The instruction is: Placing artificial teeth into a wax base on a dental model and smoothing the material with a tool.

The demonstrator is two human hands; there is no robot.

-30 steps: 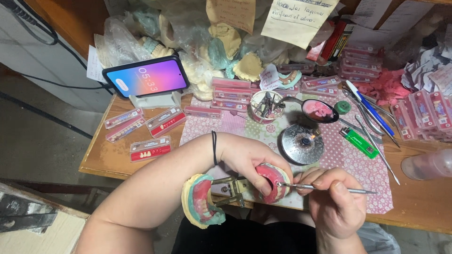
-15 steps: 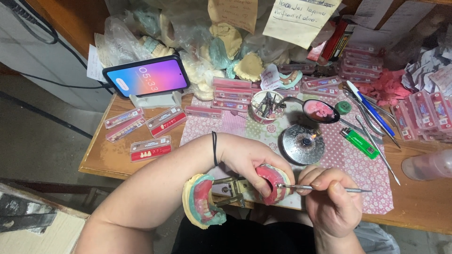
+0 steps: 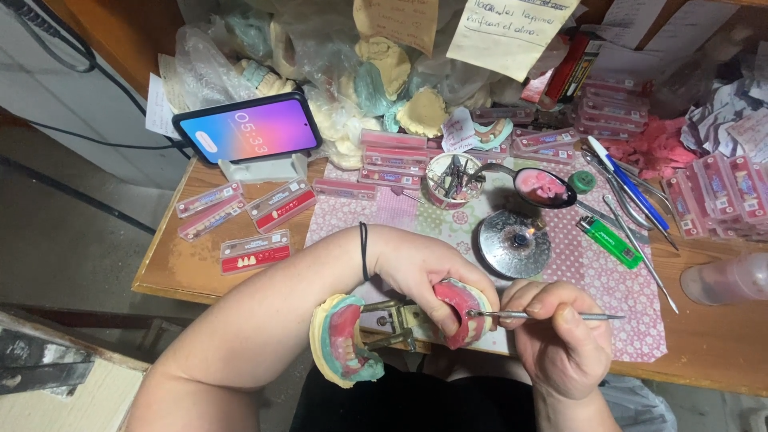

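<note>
- Left hand (image 3: pixel 420 276): lower centre of frame, fingers curled tight over the pink wax denture (image 3: pixel 462 308), clamping it from above.
- The denture sits on one end of a hinged metal articulator (image 3: pixel 392 320); second plaster model with pink wax (image 3: pixel 344 340) hangs on the other end, lower left of the hand, tilted open.
- Right hand (image 3: pixel 560 340): lower right of centre, closed in a pen grip on a thin metal carving tool (image 3: pixel 544 316). Tool lies roughly horizontal, left tip touching the denture's edge.
- Black hair tie (image 3: pixel 364 250) around left wrist.
- Above the hands, centre frame: small round metal burner with a tiny flame (image 3: pixel 514 242), on a floral mat (image 3: pixel 592 272).
- Just above it: spoon with pink wax (image 3: pixel 544 186), small cup of tools (image 3: pixel 452 180).
- Green lighter (image 3: pixel 608 240) right of burner; blue pen (image 3: pixel 628 184) further up right.
- Upper left: phone (image 3: pixel 248 128) propped on a stand, screen lit.
- Left on the wooden bench (image 3: pixel 184 272): trays of artificial teeth (image 3: pixel 254 253).
- Top of frame: bagged plaster casts (image 3: pixel 376 72), heaped.
</note>
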